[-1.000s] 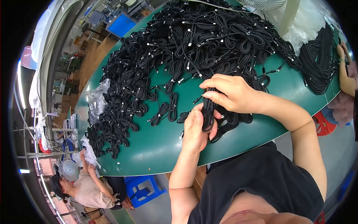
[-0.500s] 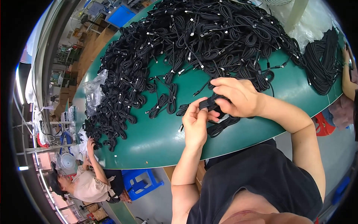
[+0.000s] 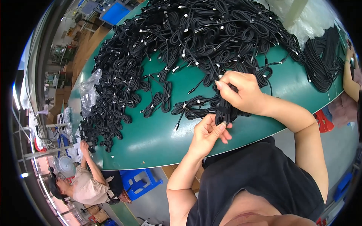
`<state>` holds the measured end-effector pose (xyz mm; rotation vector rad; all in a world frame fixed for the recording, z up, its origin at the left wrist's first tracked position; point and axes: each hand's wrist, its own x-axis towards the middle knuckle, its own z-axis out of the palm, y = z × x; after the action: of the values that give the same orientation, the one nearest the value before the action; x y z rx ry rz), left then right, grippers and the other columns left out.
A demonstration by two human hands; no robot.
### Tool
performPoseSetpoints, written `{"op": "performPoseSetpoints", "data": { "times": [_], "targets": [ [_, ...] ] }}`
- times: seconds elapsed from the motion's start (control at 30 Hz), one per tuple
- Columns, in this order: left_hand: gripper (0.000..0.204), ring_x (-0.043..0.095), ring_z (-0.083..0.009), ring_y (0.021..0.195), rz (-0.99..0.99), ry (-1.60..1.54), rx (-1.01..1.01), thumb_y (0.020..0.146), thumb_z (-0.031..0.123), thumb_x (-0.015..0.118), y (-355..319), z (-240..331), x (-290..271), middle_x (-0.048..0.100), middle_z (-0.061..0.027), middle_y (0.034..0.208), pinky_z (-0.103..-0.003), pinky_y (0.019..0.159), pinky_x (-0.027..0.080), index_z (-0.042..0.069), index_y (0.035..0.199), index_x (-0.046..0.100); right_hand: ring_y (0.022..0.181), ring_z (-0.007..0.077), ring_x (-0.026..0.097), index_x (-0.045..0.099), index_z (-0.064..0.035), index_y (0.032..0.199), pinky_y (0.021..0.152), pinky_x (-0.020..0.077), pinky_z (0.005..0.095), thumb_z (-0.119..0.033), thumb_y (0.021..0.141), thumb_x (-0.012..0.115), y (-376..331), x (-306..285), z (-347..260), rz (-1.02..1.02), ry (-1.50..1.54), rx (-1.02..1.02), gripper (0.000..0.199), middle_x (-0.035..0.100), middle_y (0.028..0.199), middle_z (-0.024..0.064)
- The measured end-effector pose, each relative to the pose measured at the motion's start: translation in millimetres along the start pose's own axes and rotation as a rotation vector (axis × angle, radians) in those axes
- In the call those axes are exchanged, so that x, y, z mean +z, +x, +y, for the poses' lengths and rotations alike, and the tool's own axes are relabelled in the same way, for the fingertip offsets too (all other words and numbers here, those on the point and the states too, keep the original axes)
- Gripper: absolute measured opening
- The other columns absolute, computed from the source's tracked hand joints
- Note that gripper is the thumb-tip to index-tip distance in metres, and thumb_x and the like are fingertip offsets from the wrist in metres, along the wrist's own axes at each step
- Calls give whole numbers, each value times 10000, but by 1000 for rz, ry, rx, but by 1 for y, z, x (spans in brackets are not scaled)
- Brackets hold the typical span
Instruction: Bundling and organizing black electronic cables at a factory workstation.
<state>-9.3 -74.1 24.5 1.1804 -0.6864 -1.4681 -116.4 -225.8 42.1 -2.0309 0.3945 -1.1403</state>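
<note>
Across green counter point(image 3: 151, 139), heaps of black cables point(image 3: 196, 34); left hand point(image 3: 207, 133) and right hand point(image 3: 241, 92) grasping one cable bundle point(image 3: 222, 113); blue stool point(image 3: 141, 180) below.

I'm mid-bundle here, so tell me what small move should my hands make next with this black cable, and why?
Probably wrap the next turn: the right hand pinches the top of the folded black cable bundle, the left hand cups its lower end, and loose cable trails onto the green table.
</note>
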Motion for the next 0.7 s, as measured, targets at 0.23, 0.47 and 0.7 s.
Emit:
{"op": "performPoseSetpoints", "data": {
  "times": [0.23, 0.47, 0.7],
  "targets": [
    [184, 609, -142, 704, -38, 67, 145, 884, 70, 528, -19, -2, -9, 613, -104, 849, -250, 640, 500, -33, 1030, 485, 519, 185, 549, 557, -3, 818, 402, 416, 284, -9, 721, 635, -12, -10, -30, -30, -165, -552, 125, 550, 664, 59],
    [130, 611, -142, 566, -120, 69, 15, 894, 99, 513, -29, -6, -23, 599, -77, 771, -242, 474, 485, -24, 926, 484, 488, 187, 533, 526, -13, 744, 412, 403, 285, -8, 764, 612, -7, 17, -23, -184, 29, 2, 88, 533, 619, 74],
    [126, 597, -159, 587, 52, 108, -36, 910, 84, 473, -34, 1, -45, 583, -107, 804, -260, 482, 485, -32, 960, 477, 514, 207, 550, 514, 1, 768, 369, 417, 270, -1, 746, 624, 5, 49, -19, -165, -200, -439, 112, 543, 703, 92]
  ]
}}
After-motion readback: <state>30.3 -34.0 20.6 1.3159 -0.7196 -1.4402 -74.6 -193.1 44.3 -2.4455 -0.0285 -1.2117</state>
